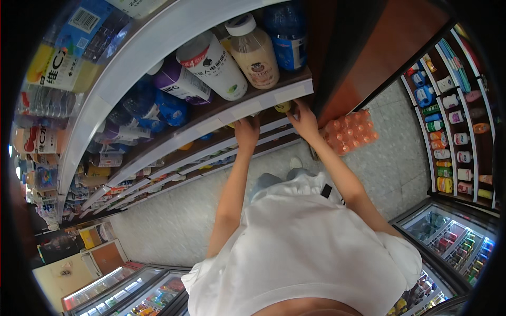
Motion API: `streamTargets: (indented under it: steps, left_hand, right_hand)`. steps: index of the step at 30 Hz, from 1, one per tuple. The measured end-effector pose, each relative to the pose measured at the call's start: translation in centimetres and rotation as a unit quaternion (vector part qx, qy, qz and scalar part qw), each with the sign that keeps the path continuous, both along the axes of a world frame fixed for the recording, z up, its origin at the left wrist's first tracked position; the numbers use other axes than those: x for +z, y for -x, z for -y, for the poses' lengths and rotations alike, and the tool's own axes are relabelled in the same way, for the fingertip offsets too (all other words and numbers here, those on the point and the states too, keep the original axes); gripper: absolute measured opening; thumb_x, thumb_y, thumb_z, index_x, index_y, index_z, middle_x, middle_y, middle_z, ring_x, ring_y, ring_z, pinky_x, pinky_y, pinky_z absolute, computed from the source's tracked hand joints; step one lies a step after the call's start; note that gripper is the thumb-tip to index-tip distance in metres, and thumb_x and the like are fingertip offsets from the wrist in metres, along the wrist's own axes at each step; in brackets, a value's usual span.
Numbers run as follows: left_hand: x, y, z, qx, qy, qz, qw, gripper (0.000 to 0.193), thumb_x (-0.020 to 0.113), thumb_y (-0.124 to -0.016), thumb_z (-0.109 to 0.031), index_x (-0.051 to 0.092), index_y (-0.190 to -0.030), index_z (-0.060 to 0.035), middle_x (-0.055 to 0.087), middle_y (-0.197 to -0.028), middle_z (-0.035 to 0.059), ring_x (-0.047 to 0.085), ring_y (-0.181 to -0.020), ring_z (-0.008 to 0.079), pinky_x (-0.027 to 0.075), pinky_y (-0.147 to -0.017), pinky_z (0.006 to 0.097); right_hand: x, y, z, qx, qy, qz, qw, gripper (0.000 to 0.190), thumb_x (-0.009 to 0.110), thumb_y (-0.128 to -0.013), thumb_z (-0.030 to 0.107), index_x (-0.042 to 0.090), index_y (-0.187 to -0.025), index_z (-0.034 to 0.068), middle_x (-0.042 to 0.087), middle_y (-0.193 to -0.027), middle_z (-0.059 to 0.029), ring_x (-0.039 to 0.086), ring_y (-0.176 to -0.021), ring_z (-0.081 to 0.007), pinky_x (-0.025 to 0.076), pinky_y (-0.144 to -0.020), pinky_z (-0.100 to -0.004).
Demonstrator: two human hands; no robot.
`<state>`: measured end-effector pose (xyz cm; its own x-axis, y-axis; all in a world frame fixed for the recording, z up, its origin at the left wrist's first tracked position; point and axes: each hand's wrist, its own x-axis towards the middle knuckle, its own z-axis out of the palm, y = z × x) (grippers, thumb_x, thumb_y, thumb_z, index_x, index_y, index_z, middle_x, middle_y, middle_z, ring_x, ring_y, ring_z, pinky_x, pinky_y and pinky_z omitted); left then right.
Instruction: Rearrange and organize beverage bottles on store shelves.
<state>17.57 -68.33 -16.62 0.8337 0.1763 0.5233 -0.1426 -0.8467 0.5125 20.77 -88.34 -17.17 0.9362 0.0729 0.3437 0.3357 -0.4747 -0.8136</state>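
Observation:
My left hand [248, 133] reaches into a lower shelf, its fingertips hidden under the edge of the shelf above. A sliver of something yellow and something pale shows at those fingers. To its right, my right hand [304, 121] is at the same level, thumb and fingers beside a yellow-green container [283, 106] that the shelf edge partly covers. Whether it grips that container cannot be told. On the shelf above stand a cream-coloured bottle [256, 57] with a white cap, a large white bottle [215, 67], a purple carton [182, 81] and a blue-labelled bottle [288, 43].
A shrink-wrapped pack of orange bottles [351, 132] lies on the tiled floor [395, 158] by a reddish-brown panel [371, 63]. Shelves of household bottles [450, 118] stand at the far right. Glass-doored coolers [446, 233] are behind me. Drinks fill the shelving [95, 94] leftward.

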Motion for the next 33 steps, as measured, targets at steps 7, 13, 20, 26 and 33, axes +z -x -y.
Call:
streamTargets:
  steps: [7, 13, 20, 26, 33]
  left_hand:
    - [-1.8, 2.4, -1.8, -0.052, 0.033, -0.061, 0.996, 0.055, 0.064, -0.083, -0.013, 0.039, -0.129, 0.0051, 0.046, -0.122, 0.0306, 0.046, -0.112, 0.0489, 0.043, -0.091, 0.0503]
    - [-5.6, 3.9, -5.2, -0.148, 0.074, -0.11, 0.98, 0.039, 0.061, -0.083, -0.011, 0.052, -0.12, -0.0014, 0.054, -0.119, 0.0197, 0.051, -0.109, 0.0412, 0.047, -0.089, 0.0452]
    - [-9.9, 1.4, -5.8, -0.183, -0.016, -0.034, 0.982, 0.033, 0.063, -0.081, -0.011, 0.056, -0.112, -0.0021, 0.058, -0.114, 0.0155, 0.055, -0.105, 0.0363, 0.045, -0.086, 0.0447]
    - [-15.4, -0.3, -3.8, -0.036, -0.121, 0.138, 0.982, 0.026, 0.071, -0.078, -0.024, 0.061, -0.097, -0.01, 0.064, -0.103, 0.0037, 0.058, -0.091, 0.0236, 0.039, -0.081, 0.0376]
    - [-15.9, -1.5, -3.5, 0.026, -0.167, 0.273, 0.947, 0.02, 0.071, -0.078, -0.028, 0.06, -0.085, -0.0125, 0.065, -0.087, 0.0001, 0.058, -0.076, 0.0191, 0.037, -0.073, 0.0337]
  right_hand:
    - [-6.3, 7.9, 4.6, -0.067, -0.007, -0.149, 0.986, 0.039, 0.07, -0.08, 0.015, 0.059, -0.116, 0.006, 0.059, -0.073, -0.0065, 0.055, -0.06, -0.0171, 0.046, -0.057, -0.031]
    - [-6.1, 9.8, 2.1, -0.086, -0.028, -0.199, 0.976, 0.035, 0.069, -0.082, 0.012, 0.06, -0.115, 0.005, 0.06, -0.076, -0.0061, 0.055, -0.062, -0.0147, 0.046, -0.058, -0.0282]
    - [-6.9, 2.1, -2.0, -0.136, -0.029, 0.041, 0.989, 0.037, 0.07, -0.081, 0.01, 0.058, -0.115, 0.003, 0.058, -0.096, -0.0109, 0.056, -0.081, -0.0209, 0.047, -0.066, -0.0306]
    - [-13.6, -4.2, -2.5, -0.148, -0.01, 0.264, 0.953, 0.044, 0.07, -0.078, 0.009, 0.054, -0.116, -0.002, 0.057, -0.106, -0.015, 0.056, -0.09, -0.0271, 0.046, -0.077, -0.0351]
    - [-16.0, -5.7, -2.9, -0.193, 0.061, 0.422, 0.884, 0.058, 0.077, -0.065, 0.018, 0.055, -0.116, 0.001, 0.06, -0.099, -0.0128, 0.054, -0.078, -0.0265, 0.041, -0.074, -0.0376]
